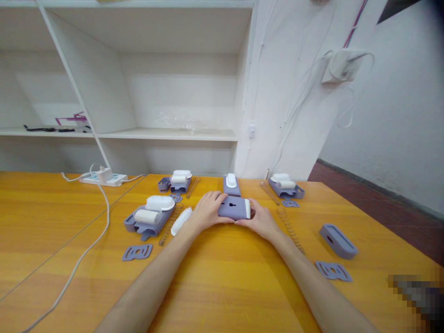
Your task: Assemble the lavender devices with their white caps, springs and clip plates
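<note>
Both my hands hold one purple plastic case (233,206) with a white end, low over the orange table (222,277) in the middle. My left hand (207,211) wraps its left side, fingers curled over the top. My right hand (261,221) grips its right, white end. A slot-shaped hole shows on the case's top face. A loose white cap (181,221) lies just left of my left hand, beside a coil spring (170,224).
More purple and white case parts sit around: a group at left (149,219), two at the back (179,181) (231,185), one at back right (286,186), a shell at right (337,240). Flat purple plates (137,252) (333,270), springs (289,224), a power strip (103,177) with cable.
</note>
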A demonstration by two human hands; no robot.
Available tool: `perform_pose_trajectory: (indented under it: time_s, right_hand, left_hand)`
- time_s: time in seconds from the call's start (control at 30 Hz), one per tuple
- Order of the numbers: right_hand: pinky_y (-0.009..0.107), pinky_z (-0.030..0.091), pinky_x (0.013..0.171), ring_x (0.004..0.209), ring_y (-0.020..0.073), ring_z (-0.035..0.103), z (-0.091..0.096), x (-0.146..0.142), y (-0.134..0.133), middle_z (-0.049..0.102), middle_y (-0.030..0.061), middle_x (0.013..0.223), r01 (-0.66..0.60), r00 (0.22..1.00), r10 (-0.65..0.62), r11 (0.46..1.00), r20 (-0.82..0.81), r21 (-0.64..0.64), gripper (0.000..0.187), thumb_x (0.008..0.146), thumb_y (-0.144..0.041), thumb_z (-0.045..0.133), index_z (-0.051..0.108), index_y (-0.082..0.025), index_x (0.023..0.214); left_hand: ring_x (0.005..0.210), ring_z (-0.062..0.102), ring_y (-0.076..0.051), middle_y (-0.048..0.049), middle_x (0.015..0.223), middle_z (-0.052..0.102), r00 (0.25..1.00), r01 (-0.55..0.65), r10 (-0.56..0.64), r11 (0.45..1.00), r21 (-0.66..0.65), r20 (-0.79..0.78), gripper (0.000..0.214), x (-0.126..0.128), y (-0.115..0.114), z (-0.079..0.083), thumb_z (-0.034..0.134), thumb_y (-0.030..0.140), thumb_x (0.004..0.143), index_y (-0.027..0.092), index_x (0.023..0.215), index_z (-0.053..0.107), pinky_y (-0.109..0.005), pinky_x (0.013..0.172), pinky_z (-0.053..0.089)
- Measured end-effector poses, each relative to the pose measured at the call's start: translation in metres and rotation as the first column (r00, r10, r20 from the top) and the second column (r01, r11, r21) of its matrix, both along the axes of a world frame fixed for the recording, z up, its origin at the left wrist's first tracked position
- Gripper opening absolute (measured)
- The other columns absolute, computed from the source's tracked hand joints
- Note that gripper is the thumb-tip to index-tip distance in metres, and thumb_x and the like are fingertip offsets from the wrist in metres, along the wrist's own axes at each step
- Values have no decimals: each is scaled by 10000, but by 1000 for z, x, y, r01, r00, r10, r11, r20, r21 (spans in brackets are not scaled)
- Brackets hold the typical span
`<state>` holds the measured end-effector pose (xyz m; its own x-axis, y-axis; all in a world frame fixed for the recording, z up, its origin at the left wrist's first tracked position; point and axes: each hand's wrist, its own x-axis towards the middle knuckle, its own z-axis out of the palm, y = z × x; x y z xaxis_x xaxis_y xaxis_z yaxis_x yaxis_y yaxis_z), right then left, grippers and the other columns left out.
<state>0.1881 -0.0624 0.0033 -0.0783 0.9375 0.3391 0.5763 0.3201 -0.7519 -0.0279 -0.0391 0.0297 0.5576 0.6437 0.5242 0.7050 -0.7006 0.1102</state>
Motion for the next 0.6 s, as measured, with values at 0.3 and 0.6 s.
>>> perform_pose_trajectory:
  time_s: [0.3,0.6]
  right_hand:
    - [270,452,606,719,194,617,0,-1,-2,662,2,834,-16,998,14,999,66,41,597,541,-424,763,529,-230,1055]
    - [337,484,741,848,221,620,-6,-6,-3,649,56,1016,-37,998,41,997,-54,65,736,615,-410,723,426,-207,1258]
  left_hand:
    - [1088,434,-278,-109,1186,469,999,38,-39,999,29,23,773,1,0,0,587,648,643,206,1244,383,-416,918,391]
    - [1081,418,-276,-112,1178,466,996,62,-65,997,51,58,754,1,0,2,587,629,658,196,1242,387,-434,947,371]
